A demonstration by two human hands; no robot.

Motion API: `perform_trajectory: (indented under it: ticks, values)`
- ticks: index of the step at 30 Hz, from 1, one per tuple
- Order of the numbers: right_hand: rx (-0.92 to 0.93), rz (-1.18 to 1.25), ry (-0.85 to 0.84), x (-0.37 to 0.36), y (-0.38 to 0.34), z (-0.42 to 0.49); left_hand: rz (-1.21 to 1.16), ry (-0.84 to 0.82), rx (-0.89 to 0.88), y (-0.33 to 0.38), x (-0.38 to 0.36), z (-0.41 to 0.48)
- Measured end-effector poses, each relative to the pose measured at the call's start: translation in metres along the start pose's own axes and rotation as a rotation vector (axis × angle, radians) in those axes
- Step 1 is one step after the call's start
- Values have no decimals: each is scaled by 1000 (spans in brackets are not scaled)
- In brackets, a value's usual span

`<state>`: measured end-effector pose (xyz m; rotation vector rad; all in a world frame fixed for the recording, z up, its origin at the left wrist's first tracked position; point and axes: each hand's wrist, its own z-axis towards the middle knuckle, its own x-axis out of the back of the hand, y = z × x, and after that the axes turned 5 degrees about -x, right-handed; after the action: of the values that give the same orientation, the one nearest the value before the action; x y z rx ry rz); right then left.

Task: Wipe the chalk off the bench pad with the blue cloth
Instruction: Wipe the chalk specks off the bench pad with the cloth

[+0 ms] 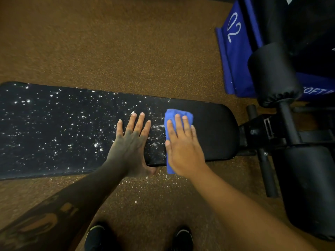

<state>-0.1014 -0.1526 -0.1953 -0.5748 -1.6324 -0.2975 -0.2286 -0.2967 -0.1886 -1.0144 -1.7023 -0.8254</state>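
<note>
Black bench pad [54, 134] speckled with white chalk [97, 144], clean toward 3 o'clock. Right hand [181, 147] presses flat on folded blue cloth [178, 115]; left hand [130, 140] lies open at its 9 o'clock.

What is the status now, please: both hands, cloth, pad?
Right hand flat on folded blue cloth. Left hand flat on long black bench pad. White chalk specks cover pad's left part. Nothing blocking.

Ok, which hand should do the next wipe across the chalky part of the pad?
Right. The right hand already presses the blue cloth flat at the chalk's edge. The left hand lies bare on the bench pad, bracing.
</note>
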Motion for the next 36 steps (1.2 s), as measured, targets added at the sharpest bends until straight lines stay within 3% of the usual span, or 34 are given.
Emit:
perform_trajectory:
  ticks: [2, 6, 7, 11, 18, 25, 29, 30, 34, 36]
  values:
    - [25, -31, 5, 3, 12, 3, -5, -4, -7, -2, 1, -1]
    - [-313, 35, 22, 8, 19, 45, -12, -21, -21, -6, 0, 1]
    - [-301, 47, 31, 7, 11, 45, -14, -21, -23, -6, 0, 1]
    - [61, -19, 3, 6, 1, 7, -15, 0, -8, -6, 0, -2]
    - [-137, -7, -1, 13, 9, 88, -35, -15, -20, -15, -1, -3]
    - [130, -33, -8, 12, 6, 60, -50, -13, -21, -15, 0, -5]
    - [-291, 29, 15, 16, -7, 99, -52, -24, -15, -15, 0, -4]
    - [-298, 39, 19, 15, -17, 102, -49, -20, -13, -15, -1, -4]
    - [202, -26, 1, 10, -25, 89, -31, -25, -12, -15, 0, -5]
    - [106, -11, 17, 13, -13, 99, -37, -19, -10, -15, -1, -4]
